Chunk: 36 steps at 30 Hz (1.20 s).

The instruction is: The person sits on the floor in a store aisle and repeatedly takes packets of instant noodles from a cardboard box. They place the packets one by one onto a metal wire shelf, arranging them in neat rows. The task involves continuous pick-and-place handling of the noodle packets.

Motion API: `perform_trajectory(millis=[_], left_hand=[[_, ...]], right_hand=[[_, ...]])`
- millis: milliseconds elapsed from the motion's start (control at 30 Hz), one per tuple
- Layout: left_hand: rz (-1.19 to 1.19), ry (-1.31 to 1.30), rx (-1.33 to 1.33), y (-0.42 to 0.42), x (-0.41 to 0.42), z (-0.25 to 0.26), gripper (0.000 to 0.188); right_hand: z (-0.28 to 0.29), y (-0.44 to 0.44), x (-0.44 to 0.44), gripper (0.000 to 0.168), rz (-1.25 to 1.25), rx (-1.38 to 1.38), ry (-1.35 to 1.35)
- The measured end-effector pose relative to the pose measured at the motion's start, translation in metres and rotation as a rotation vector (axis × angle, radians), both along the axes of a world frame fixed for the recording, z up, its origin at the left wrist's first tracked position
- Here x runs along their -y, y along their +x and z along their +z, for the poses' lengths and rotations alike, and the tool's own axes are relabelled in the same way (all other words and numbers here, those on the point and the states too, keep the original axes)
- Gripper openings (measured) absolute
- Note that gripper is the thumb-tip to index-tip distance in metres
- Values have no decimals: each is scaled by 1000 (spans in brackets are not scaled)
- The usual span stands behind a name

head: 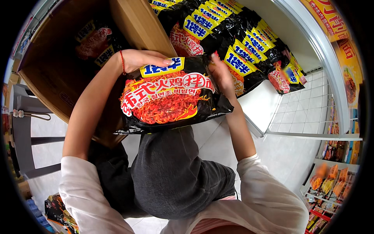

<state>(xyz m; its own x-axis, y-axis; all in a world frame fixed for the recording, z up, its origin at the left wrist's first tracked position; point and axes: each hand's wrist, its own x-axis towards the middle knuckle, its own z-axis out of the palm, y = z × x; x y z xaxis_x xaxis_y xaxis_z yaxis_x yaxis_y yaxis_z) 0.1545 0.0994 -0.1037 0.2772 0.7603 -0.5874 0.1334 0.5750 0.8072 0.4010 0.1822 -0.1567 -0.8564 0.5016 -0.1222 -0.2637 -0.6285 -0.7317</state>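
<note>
Between my hands, above my knee, is a black packet of instant noodles with a red noodle picture and a yellow patch bearing writing. My left hand grips its upper edge, thumb on the front and fingers hidden behind. My right hand is at the packet's right end, slightly blurred, its fingers partly hidden. To the left, an open cardboard box holds more of the same packets in shadow. Ahead on the right, rows of matching packets stand on a white shelf.
A white wire grid and a curved metal shelf edge bound the shelf on the right. A grey frame with bars stands at the left. Racks of snack packets line the lower right. Pale floor tiles lie below.
</note>
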Motion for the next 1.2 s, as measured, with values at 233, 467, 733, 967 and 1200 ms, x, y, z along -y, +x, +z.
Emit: perform_trajectory(millis=[233, 467, 733, 967, 1200], left_hand=[[-49, 22, -21, 1, -1, 5, 68], [-97, 31, -65, 1, -3, 8, 67], [-110, 95, -18, -7, -4, -2, 68], [42, 205, 91, 6, -10, -7, 65], [-87, -88, 348, -9, -20, -14, 96]], right_hand=[[44, -3, 12, 37, 45, 283, 56], [32, -16, -10, 47, -119, 349, 542], [80, -89, -44, 53, 714, 794, 1409], [53, -81, -46, 60, 715, 406, 1317], [88, -78, -33, 53, 818, 743, 1318]])
